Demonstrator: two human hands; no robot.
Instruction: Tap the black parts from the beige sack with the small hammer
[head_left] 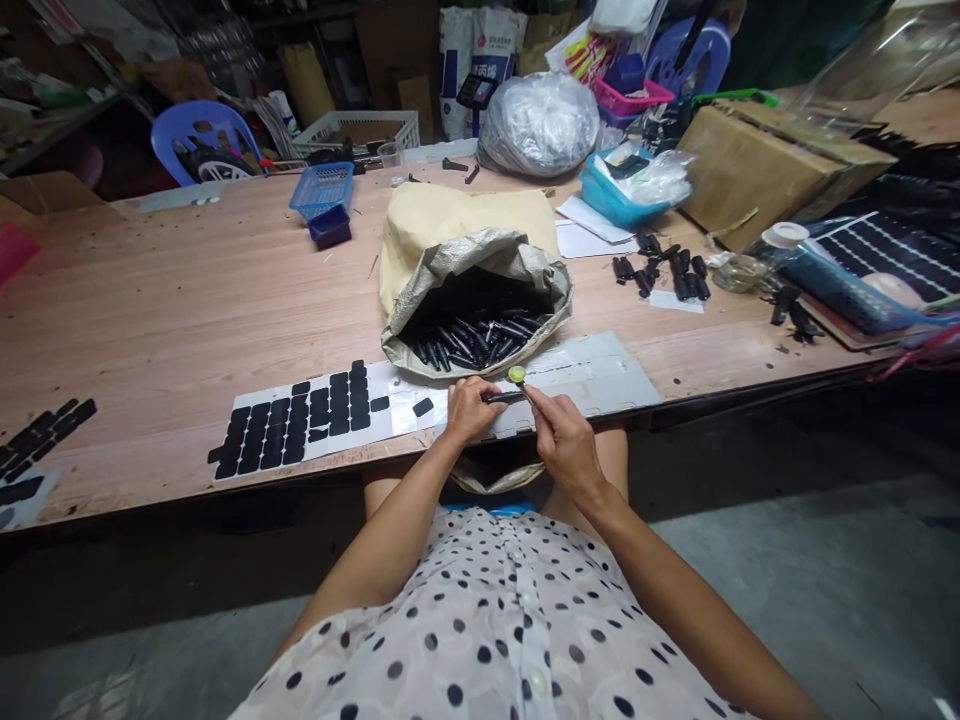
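Note:
My left hand (466,408) is closed on a slim black stick-shaped part (504,397) that lies level at the table's front edge. My right hand (561,436) pinches a thin tool with a small yellow-green tip (517,375) against the right end of that part. Just behind my hands stands an open woven sack (480,285) filled with several more of the black parts (472,338). Under my hands lies a grey-white sheet (592,370), and to its left a sheet carrying rows of black pads (300,420).
Loose black parts (664,272) lie at the right, near a cardboard box (772,165) and a blue tray (619,195). A blue basket (322,188), a white crate (360,130) and a clear bag (540,122) stand at the back. More black pads (41,440) sit far left.

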